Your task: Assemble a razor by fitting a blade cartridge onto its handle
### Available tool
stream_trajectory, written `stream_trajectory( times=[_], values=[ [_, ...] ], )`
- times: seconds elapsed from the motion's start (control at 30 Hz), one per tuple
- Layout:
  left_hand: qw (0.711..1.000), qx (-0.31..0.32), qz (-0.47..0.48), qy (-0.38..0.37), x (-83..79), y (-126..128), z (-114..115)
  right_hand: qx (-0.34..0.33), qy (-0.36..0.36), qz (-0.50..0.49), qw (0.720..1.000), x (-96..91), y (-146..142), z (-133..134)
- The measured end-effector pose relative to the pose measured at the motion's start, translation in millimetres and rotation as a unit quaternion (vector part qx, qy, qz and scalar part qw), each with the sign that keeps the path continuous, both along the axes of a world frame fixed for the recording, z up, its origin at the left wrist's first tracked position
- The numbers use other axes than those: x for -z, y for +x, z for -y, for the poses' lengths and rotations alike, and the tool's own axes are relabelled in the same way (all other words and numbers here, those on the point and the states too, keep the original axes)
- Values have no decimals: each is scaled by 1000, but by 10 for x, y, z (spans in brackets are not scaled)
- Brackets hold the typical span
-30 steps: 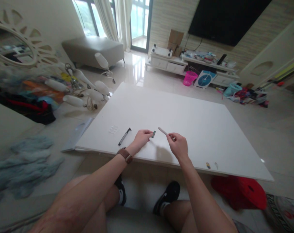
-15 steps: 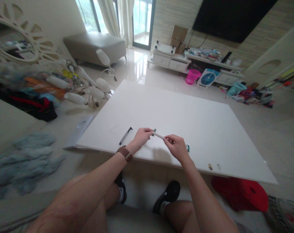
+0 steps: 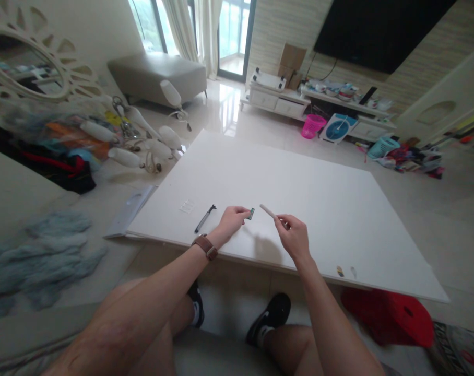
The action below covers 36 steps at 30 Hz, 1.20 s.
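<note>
My left hand (image 3: 232, 220) pinches a small dark green chip-like piece (image 3: 251, 213) between its fingertips, just above the white board (image 3: 339, 209). My right hand (image 3: 294, 236) is closed on a thin white stick (image 3: 268, 211) that points up and left toward the small piece. A short gap separates the stick's tip from the piece. A brown watch sits on my left wrist (image 3: 205, 246). A black pen-like tool (image 3: 204, 218) lies on the board to the left of my left hand.
Small clear bits (image 3: 186, 206) lie left of the pen-like tool, and two tiny pieces (image 3: 345, 271) sit near the board's front edge. White glass lamp parts (image 3: 143, 141) lie at the left, a red object (image 3: 389, 316) under the board's right corner. My legs and black shoes are below.
Half a second ago the stick's tip touched the small piece between my hands; now my right hand has drawn back and the two are apart again.
</note>
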State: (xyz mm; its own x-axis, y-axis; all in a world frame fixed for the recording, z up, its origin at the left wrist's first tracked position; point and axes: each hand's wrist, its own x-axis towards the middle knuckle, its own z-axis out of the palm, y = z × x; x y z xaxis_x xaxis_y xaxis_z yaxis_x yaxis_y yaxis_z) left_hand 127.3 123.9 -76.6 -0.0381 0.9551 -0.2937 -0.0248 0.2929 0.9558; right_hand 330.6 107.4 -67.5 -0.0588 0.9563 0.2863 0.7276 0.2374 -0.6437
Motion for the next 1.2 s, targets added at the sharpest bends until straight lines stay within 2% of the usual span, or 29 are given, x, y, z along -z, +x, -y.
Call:
stream_trajectory(
  times=[0.1,0.17,0.23,0.3,0.5,0.53,0.67,0.7,0.8,0.87,1.0,1.03,1.13,1.2],
  values=[
    [1000,5,1,5,12,-13,-14,-60,-32,-9,998,-4,-6,-4],
    [1000,4,-2,2,18,-18,-19,-39,-25,6,999,1,-6,-3],
    [1000,-2,-3,-3,20,-20,-21,10,-6,11,1000,1,-6,2],
    [1000,-4,4,-2,21,-19,-21,12,-3,-6,1000,-11,-14,13],
    [1000,-16,17,8,7,-31,-17,-162,-71,-1,984,-73,-16,43],
    [1000,-17,16,7,2,-34,-16,-165,-74,-6,983,-78,-5,40],
    [1000,2,19,11,-7,-40,-14,-92,-33,-38,994,-61,34,17],
    [1000,4,18,11,-4,-39,-16,-94,-36,-31,994,-52,37,14],
    [1000,-3,17,7,13,-35,-25,-172,-77,9,982,-35,32,20],
    [1000,-6,19,7,16,-35,-25,-183,-75,4,980,-36,23,26],
    [1000,8,24,17,6,-35,-14,-94,-29,-27,995,-41,6,25],
    [1000,7,20,18,6,-35,-14,-103,-39,-19,994,-41,4,25],
    [1000,-6,10,14,13,-37,-19,-190,-95,16,977,-44,9,33],
    [1000,-9,20,19,18,-37,-21,-199,-102,4,975,-52,12,40]
  ],
)
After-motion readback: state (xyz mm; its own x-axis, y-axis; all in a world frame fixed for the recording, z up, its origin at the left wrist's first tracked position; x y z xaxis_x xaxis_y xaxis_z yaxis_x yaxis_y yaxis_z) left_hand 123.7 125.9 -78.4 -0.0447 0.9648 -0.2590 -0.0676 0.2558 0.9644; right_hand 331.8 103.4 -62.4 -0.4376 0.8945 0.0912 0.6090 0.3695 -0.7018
